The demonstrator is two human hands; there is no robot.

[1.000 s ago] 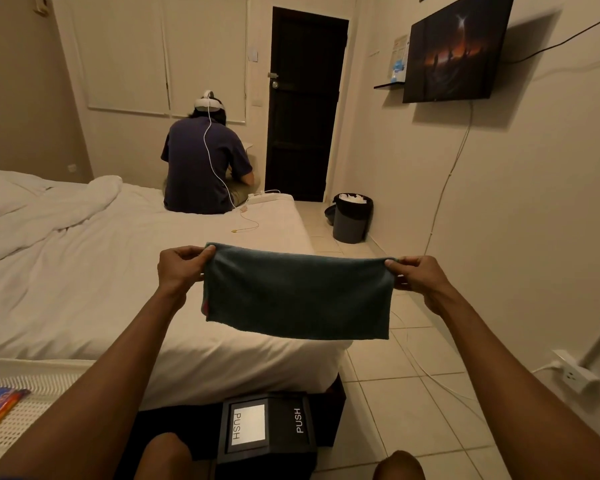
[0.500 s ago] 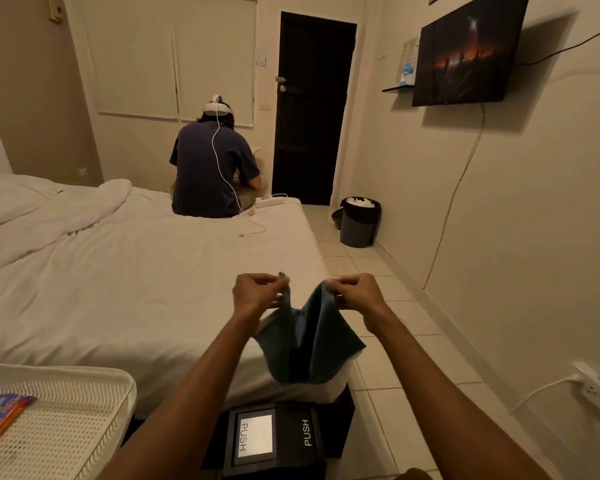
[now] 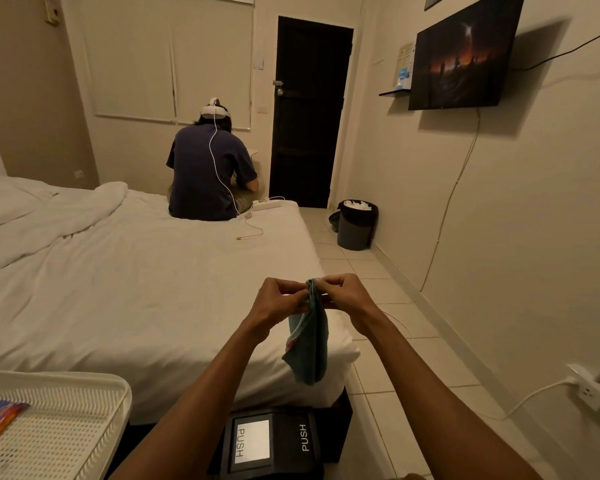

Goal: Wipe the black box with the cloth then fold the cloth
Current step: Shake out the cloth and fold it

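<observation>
**Corners met, cloth hanging between two hands**

White bedding (image 3: pixel 146 289) fills the left and middle of the room, with a perforated white tray (image 3: pixel 94 386) at the near left corner and pale floor tiles (image 3: pixel 388 368) running along the right wall. Nearest the camera, low in the middle, sits the black box (image 3: pixel 274 441) with its two PUSH labels, directly beneath the hands and untouched by them.

Reading across: the left hand (image 3: pixel 278 301) pinches the top edge of the teal cloth (image 3: pixel 309 344) from the left, and the right hand (image 3: pixel 343 299) pinches the same edge from the right, so both grasp the cloth with fingertips almost touching. Both hands are equally near it. The cloth hangs straight down from that shared pinch, its long axis vertical, the doubled layers closed together, its lower end well clear of the box and just in front of the mattress corner.

The fold looks halfway made. Open air lies below and toward the near side, so there is room to bring the lower end upward for another fold.
</observation>
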